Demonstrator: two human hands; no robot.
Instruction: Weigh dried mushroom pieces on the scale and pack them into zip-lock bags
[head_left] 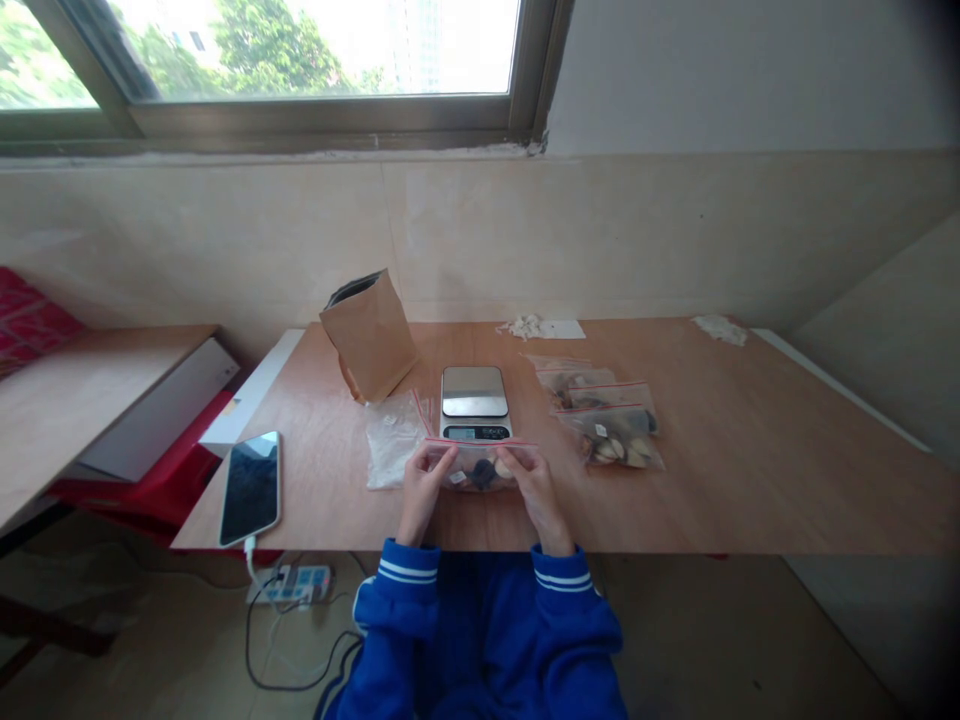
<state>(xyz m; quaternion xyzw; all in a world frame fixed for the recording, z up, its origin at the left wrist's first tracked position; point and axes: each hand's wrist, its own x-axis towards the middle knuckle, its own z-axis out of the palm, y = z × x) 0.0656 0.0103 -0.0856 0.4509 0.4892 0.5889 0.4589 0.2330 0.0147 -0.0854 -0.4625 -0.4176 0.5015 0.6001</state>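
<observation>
A clear zip bag (482,472) with a red seal line stretches between both hands at the table's front. Inside it are a dark round piece, some pale pieces and a small white packet. My left hand (424,482) pinches the bag's upper left edge, thumb along the seal. On the other side my right hand (537,487) grips the upper right edge the same way. Just behind the bag stands a digital kitchen scale (475,392) with a lit display; its plate bears nothing. Flat clear zip bags (391,440) lie left of the scale, close to my left hand.
Several filled zip bags (611,435) lie in a group to the right. A brown paper bag (371,338) stands at the back left. Left on the table (750,450) rests a phone (251,488), its cable running down to a power strip (292,584). White scraps (525,326) lie by the wall.
</observation>
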